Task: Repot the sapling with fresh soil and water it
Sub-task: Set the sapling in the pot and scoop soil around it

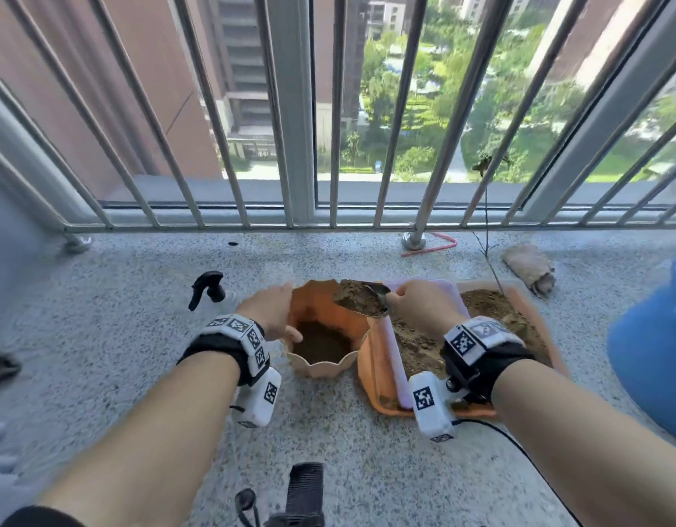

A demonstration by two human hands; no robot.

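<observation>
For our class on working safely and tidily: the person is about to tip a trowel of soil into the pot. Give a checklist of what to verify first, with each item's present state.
1. Trowel loaded with soil: ok, heaped.
2. Right hand grips the trowel handle firmly: ok.
3. Trowel over the pot mouth: ok, blade sits above the far rim.
4. Left hand steadies the pot: ok, it holds the left rim.
5. Room left in the pot: ok, soil lies low inside.
6. Sapling ready to plant: cannot tell; it stands in the soil tray, roots hidden.
</observation>
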